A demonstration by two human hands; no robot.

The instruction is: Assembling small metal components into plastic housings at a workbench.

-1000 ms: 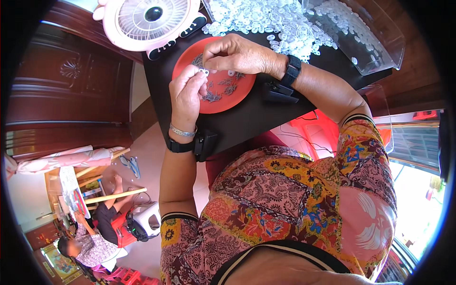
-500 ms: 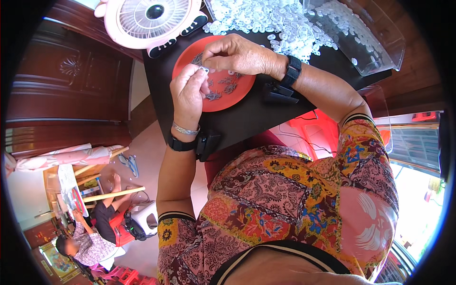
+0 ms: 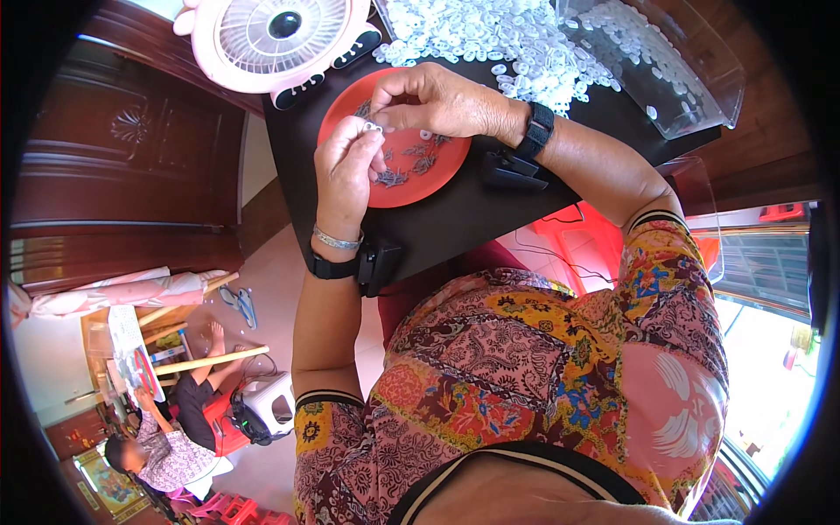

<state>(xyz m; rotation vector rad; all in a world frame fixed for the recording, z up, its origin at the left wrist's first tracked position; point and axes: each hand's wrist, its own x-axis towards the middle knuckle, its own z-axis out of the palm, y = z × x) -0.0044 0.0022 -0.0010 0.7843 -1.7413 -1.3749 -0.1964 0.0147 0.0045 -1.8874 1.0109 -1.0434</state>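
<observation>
My left hand (image 3: pixel 344 171) is closed in a pinch on a small white plastic piece (image 3: pixel 374 128) with holes in it. Just above it, my right hand (image 3: pixel 442 103) is pinched shut with its fingertips close to the piece; whatever it holds is too small to make out. Both hands are over a round orange-red plate (image 3: pixel 448 175). Loose grey screw-like pins (image 3: pixel 392 178) lie in clusters on the plate, partly hidden by my hands. Beyond the plate spreads a large heap of white oval plastic pieces (image 3: pixel 499 35).
A clear plastic bin (image 3: pixel 713 105) with more white pieces lies tilted at the far right of the black table (image 3: pixel 446 232). A pink fan (image 3: pixel 284 52) stands at the far left. Black devices are strapped to both wrists. Another person (image 3: pixel 179 455) sits at lower left.
Both hands stay over the plate, with the fingertips shifting slightly around the white piece. My left forearm has moved very slightly. Nothing has visibly been let go.
</observation>
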